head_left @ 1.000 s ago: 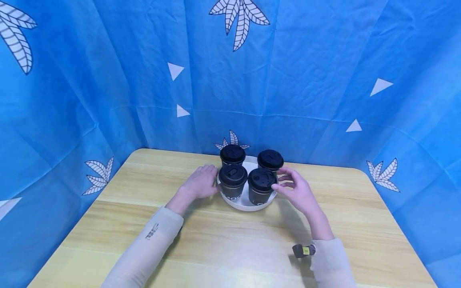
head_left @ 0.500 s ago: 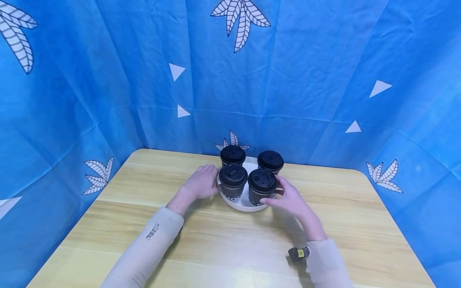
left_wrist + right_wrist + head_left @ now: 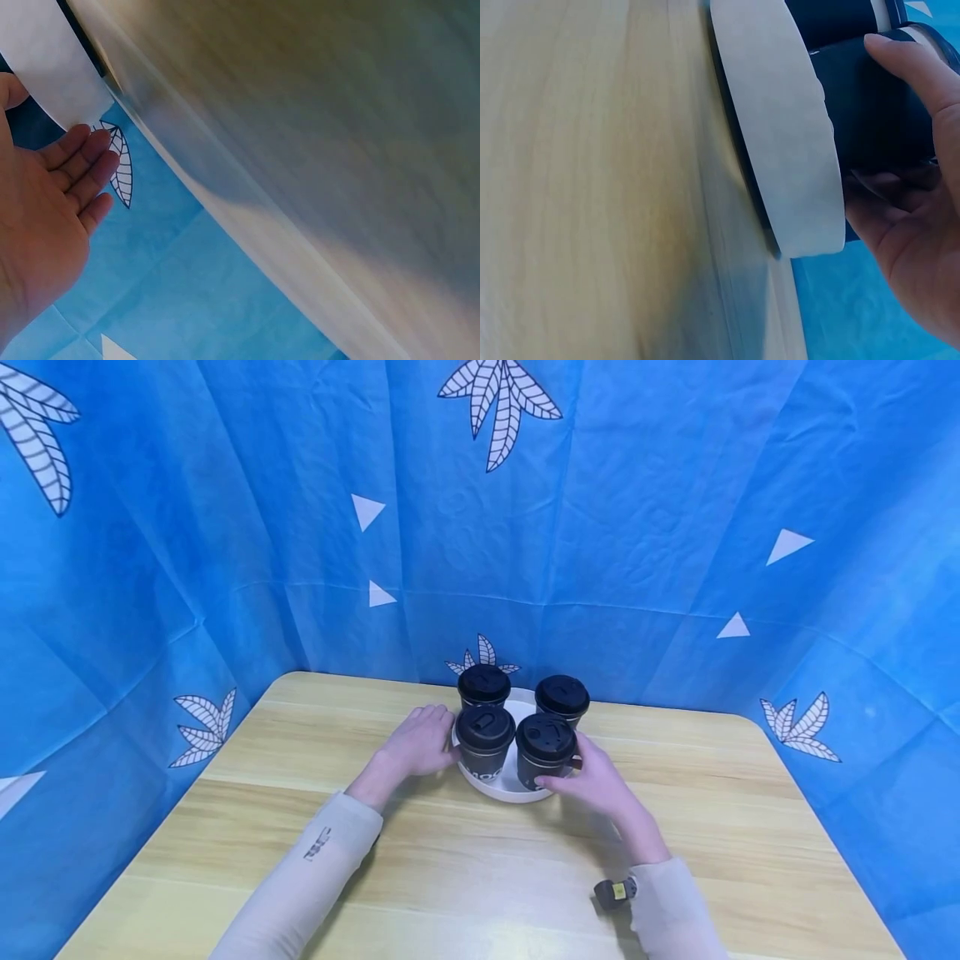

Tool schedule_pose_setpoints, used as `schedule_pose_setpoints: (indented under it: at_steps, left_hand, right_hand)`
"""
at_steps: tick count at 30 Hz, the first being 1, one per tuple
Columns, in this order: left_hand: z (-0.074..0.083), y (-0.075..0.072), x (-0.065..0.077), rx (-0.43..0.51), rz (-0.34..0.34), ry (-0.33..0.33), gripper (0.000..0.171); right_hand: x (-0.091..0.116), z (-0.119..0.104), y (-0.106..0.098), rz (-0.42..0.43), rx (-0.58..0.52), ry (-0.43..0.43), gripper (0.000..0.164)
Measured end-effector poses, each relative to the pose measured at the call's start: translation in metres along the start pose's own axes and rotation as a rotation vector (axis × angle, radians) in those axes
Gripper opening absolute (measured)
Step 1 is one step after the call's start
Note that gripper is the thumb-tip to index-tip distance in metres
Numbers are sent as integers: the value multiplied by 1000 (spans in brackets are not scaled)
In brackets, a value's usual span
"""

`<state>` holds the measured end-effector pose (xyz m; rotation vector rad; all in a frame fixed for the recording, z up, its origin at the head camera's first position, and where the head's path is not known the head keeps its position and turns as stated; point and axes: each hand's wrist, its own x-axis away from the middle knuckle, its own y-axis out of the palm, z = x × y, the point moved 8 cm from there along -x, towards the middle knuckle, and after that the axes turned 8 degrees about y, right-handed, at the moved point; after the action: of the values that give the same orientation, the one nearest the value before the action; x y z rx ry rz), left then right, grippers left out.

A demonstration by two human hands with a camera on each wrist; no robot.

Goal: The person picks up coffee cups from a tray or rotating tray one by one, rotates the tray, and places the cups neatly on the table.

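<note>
Several black lidded coffee cups stand upright on a round white tray (image 3: 501, 794). My right hand (image 3: 596, 781) holds the front right cup (image 3: 536, 768), with the thumb on its near side and the fingers round the far side. In the right wrist view the thumb lies along this dark cup (image 3: 877, 105), just above the tray wall. My left hand (image 3: 418, 742) grips the tray's left rim beside the front left cup (image 3: 483, 756). The left wrist view shows its thumb and fingertips at the tray edge (image 3: 56, 60).
Behind the front pair stand a back left cup (image 3: 484, 683) and a back right cup (image 3: 562, 695), close to the blue curtain (image 3: 637, 527). The wooden table (image 3: 480, 877) ends at the curtain. A small dark device (image 3: 613, 893) sits at the right wrist.
My right hand has moved left and down from beside the front right lid, and now grips that cup's body. My left hand has stayed at the tray rim.
</note>
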<state>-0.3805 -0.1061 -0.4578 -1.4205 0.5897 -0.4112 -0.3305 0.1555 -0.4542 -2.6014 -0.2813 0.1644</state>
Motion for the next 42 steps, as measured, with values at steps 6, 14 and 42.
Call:
schedule_pose_setpoints:
  at_steps: [6, 14, 42]
  left_hand:
    - [1, 0, 1, 7, -8, -7, 50]
    - [2, -1, 2, 18, -3, -12, 51]
    - [1, -1, 1, 24, 0, -13, 53]
  right_hand:
    - [-1, 4, 0, 15, 10, 1, 79]
    - [0, 3, -1, 22, 15, 9, 79]
    - [5, -10, -15, 102, -11, -30, 73]
